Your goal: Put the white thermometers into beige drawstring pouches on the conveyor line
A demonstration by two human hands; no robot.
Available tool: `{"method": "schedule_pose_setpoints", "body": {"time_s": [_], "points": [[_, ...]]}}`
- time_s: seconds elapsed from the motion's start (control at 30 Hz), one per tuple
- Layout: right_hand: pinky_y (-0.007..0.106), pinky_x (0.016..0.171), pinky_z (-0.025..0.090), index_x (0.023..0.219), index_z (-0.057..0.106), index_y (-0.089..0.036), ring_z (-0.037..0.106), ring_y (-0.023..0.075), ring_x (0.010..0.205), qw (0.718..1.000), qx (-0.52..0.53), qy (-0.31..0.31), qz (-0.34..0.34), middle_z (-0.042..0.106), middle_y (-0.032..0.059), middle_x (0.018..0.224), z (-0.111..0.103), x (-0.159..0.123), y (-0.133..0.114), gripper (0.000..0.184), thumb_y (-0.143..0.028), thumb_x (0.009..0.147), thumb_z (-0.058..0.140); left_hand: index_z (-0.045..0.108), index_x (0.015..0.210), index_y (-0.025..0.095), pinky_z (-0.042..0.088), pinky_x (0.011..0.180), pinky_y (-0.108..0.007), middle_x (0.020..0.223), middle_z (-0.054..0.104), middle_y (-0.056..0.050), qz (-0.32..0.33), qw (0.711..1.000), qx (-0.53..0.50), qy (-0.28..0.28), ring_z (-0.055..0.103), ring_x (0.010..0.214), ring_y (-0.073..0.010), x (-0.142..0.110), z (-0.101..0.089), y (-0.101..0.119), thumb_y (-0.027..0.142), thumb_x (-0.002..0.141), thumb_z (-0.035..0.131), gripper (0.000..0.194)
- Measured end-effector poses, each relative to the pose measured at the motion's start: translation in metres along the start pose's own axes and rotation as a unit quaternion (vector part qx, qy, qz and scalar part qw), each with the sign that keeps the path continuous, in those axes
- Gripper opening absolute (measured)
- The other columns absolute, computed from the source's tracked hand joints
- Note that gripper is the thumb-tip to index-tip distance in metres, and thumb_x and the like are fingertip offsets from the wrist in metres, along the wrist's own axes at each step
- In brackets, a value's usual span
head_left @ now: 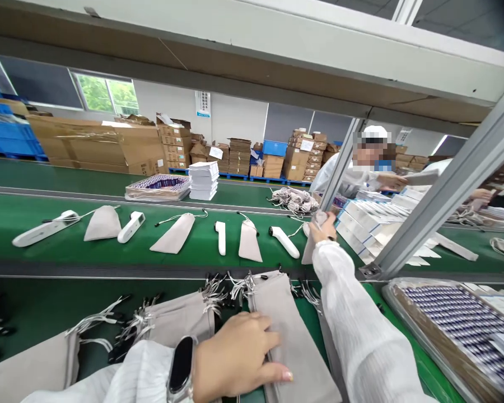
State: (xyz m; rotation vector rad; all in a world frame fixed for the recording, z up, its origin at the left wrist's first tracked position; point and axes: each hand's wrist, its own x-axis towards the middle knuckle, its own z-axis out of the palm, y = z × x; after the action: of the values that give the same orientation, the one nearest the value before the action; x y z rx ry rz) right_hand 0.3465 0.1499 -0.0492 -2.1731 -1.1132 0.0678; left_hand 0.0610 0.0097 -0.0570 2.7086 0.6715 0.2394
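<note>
My left hand (237,351), with a watch on its wrist, lies across a stack of light grey drawstring pouches (292,330), thumb and fingers apart. My right hand (325,228) reaches to the green belt, its fingers closed around the top of a grey drawstring pouch (308,251). What is inside that pouch is hidden. Just left of it on the belt lies a white handheld device with a dark tip (284,242). Farther left, a single pouch (250,242) and another white device (221,238) lie apart.
Several pouches and devices line the belt (201,256) leftward. A metal post (449,184) slants beside my right arm, below an overhead shelf (252,33). White boxes (363,226) are stacked at right, near a batteries tray (457,313). A co-worker (372,159) stands across.
</note>
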Motion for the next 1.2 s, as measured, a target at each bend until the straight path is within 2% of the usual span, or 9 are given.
{"method": "schedule_pose_setpoints", "body": {"time_s": [0.1, 0.23, 0.37, 0.5, 0.63, 0.7, 0.87, 1.03, 1.2], "points": [[0.038, 0.081, 0.038, 0.126, 0.029, -0.015, 0.052, 0.0257, 0.097, 0.997, -0.048, -0.048, -0.021, 0.05, 0.0162, 0.109, 0.034, -0.008, 0.008, 0.062, -0.036, 0.072, 0.049, 0.061, 0.072, 0.016, 0.044, 0.063, -0.033, 0.069, 0.06, -0.005, -0.037, 0.998, 0.057, -0.014, 0.057, 0.066, -0.0206, 0.004, -0.012, -0.001, 0.043, 0.083, 0.039, 0.037], [0.048, 0.092, 0.021, 0.108, 0.054, -0.02, 0.033, 0.031, 0.116, 0.988, -0.104, -0.075, -0.08, 0.04, 0.0143, 0.123, 0.061, -0.014, 0.0, 0.042, -0.043, 0.074, 0.048, 0.052, 0.101, 0.015, 0.039, 0.078, -0.035, 0.098, 0.055, -0.008, -0.053, 0.981, 0.122, 0.141, 0.049, 0.092, -0.0215, 0.015, -0.011, -0.011, 0.018, 0.088, 0.031, 0.026], [0.05, 0.094, 0.014, 0.095, 0.06, -0.013, 0.025, 0.0337, 0.119, 0.977, -0.15, -0.086, -0.128, 0.036, 0.0168, 0.126, 0.065, -0.017, -0.005, 0.038, -0.037, 0.066, 0.062, 0.046, 0.108, 0.017, 0.04, 0.076, -0.036, 0.094, 0.051, -0.006, -0.098, 0.973, 0.141, 0.156, 0.047, 0.089, -0.0209, 0.019, -0.003, -0.022, 0.016, 0.086, 0.037, 0.024], [0.051, 0.094, 0.016, 0.091, 0.057, -0.01, 0.026, 0.033, 0.119, 0.989, 0.008, -0.065, -0.132, 0.04, 0.019, 0.122, 0.057, -0.014, -0.011, 0.031, -0.027, 0.065, 0.061, 0.05, 0.095, 0.018, 0.04, 0.07, -0.033, 0.086, 0.049, -0.003, -0.105, 0.969, 0.155, 0.16, 0.046, 0.08, -0.0192, 0.015, -0.001, -0.023, 0.015, 0.086, 0.039, 0.015], [0.042, 0.078, 0.041, 0.092, 0.051, -0.013, 0.053, 0.025, 0.093, 0.971, 0.177, -0.081, -0.136, 0.057, 0.0113, 0.095, 0.036, -0.015, -0.04, 0.035, -0.043, 0.076, 0.042, 0.05, 0.086, 0.017, 0.038, 0.066, -0.032, 0.081, 0.048, -0.003, -0.108, 0.968, 0.165, 0.157, 0.044, 0.076, -0.0186, 0.013, -0.001, -0.021, 0.014, 0.086, 0.038, 0.012], [0.037, 0.068, 0.047, 0.098, 0.043, -0.018, 0.059, 0.0193, 0.077, 0.929, 0.306, -0.14, -0.155, 0.059, 0.0048, 0.087, 0.02, -0.026, -0.059, 0.032, -0.043, 0.078, 0.041, 0.05, 0.081, 0.017, 0.038, 0.064, -0.032, 0.081, 0.049, -0.003, -0.106, 0.966, 0.181, 0.153, 0.043, 0.074, -0.0185, 0.013, -0.001, -0.02, 0.015, 0.086, 0.037, 0.013], [0.038, 0.06, 0.052, 0.097, 0.033, -0.028, 0.061, 0.0156, 0.066, 0.703, 0.607, -0.327, -0.176, 0.057, -0.0028, 0.084, -0.024, -0.07, -0.091, 0.038, -0.03, 0.07, 0.059, 0.052, 0.075, 0.016, 0.036, 0.066, -0.034, 0.077, 0.054, -0.004, -0.113, 0.966, 0.189, 0.138, 0.043, 0.077, -0.0206, 0.015, -0.003, -0.022, 0.019, 0.086, 0.04, 0.016], [0.035, 0.059, 0.052, 0.1, 0.029, -0.032, 0.059, 0.0125, 0.064, 0.633, 0.637, -0.39, -0.203, 0.054, -0.0057, 0.081, -0.038, -0.098, -0.101, 0.042, -0.021, 0.071, 0.058, 0.048, 0.072, 0.018, 0.035, 0.066, -0.03, 0.073, 0.054, 0.0, -0.104, 0.976, 0.086, 0.168, 0.044, 0.079, -0.018, 0.015, -0.02, -0.024, 0.027, 0.088, 0.036, 0.022], [0.036, 0.061, 0.05, 0.097, 0.03, -0.032, 0.057, 0.0118, 0.065, 0.623, 0.623, -0.439, -0.176, 0.054, -0.0057, 0.079, -0.025, -0.114, -0.107, 0.034, -0.029, 0.074, 0.055, 0.039, 0.067, 0.018, 0.034, 0.062, -0.028, 0.067, 0.047, 0.002, -0.149, 0.959, 0.001, 0.239, 0.044, 0.066, -0.014, 0.012, -0.038, -0.025, 0.033, 0.088, 0.033, 0.027]]}}
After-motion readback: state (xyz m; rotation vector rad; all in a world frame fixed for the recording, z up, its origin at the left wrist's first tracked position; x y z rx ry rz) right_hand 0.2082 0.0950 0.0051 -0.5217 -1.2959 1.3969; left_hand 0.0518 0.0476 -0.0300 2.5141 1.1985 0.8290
